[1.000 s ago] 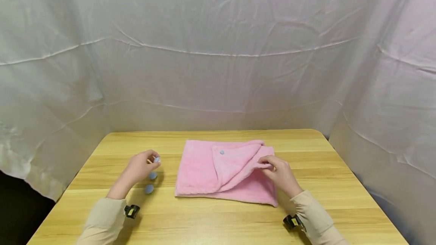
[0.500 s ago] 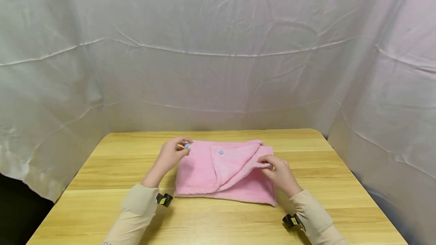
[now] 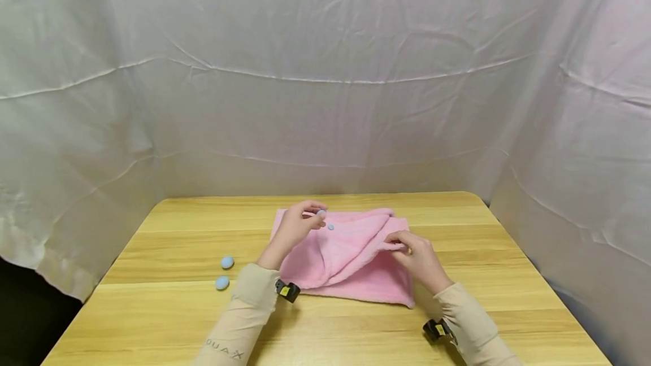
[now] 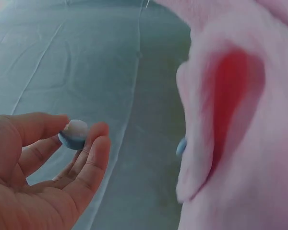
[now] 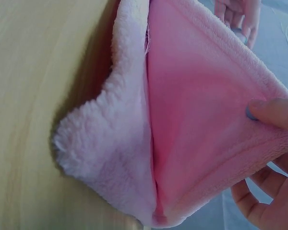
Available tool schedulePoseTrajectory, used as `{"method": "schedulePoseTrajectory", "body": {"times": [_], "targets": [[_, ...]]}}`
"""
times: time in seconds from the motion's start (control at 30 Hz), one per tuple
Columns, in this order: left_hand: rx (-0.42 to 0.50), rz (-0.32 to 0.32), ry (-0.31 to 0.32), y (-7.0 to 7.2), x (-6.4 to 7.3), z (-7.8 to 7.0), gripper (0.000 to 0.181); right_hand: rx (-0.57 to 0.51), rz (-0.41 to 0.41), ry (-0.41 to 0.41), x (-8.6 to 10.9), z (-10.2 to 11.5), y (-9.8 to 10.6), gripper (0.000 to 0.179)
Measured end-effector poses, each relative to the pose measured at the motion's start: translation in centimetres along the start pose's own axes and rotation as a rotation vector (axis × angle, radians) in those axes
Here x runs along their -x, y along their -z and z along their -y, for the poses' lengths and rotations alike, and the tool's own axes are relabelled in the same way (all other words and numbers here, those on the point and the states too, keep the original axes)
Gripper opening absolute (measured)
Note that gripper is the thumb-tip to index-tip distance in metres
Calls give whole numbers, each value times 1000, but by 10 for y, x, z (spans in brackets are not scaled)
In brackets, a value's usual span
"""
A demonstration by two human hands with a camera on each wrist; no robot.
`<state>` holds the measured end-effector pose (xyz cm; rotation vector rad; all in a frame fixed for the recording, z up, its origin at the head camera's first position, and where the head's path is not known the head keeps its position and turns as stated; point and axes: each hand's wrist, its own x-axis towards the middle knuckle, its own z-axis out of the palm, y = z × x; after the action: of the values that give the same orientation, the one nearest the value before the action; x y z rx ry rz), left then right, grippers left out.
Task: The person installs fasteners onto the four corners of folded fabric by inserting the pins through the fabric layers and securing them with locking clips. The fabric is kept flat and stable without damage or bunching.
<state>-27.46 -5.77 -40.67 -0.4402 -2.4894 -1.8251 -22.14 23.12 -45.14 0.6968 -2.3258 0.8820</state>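
A folded pink plush blanket [image 3: 348, 247] lies on the table. My left hand [image 3: 294, 227] is above its left part, pinching a small round light-blue button-like piece [image 4: 73, 140] with a pale underside. A similar blue button [image 3: 330, 227] sits on the blanket's turned-up flap, just right of those fingers. My right hand [image 3: 420, 257] grips the blanket's raised right corner between thumb and fingers, holding the fold apart. In the right wrist view a blue-grey spot [image 5: 250, 113] shows at that thumb's tip; what it is I cannot tell.
Two more light-blue round pieces, one farther [image 3: 227, 262] and one nearer [image 3: 222, 283], lie on the wooden table [image 3: 168, 321] left of the blanket. Pale fabric [image 3: 325, 117] hangs behind the table and at both sides.
My left hand has carried its blue piece rightward from beside the two loose pieces to over the blanket. The right hand keeps its hold on the corner.
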Motion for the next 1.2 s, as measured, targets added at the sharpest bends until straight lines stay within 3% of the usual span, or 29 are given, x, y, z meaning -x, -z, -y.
{"method": "schedulePoseTrajectory", "body": {"times": [0.43, 0.7, 0.97, 1.2], "targets": [[169, 57, -52, -55, -14, -5, 22, 8, 9, 4, 2, -2, 2, 30], [303, 80, -8, -83, -19, -6, 27, -2, 12, 29, 4, -1, 4, 28], [380, 130, 72, -102, -17, -7, 27, -3, 14, 26, 4, 0, 5, 31], [379, 177, 64, -111, -12, -4, 28, -2, 5, 54, 4, 0, 5, 33]]}}
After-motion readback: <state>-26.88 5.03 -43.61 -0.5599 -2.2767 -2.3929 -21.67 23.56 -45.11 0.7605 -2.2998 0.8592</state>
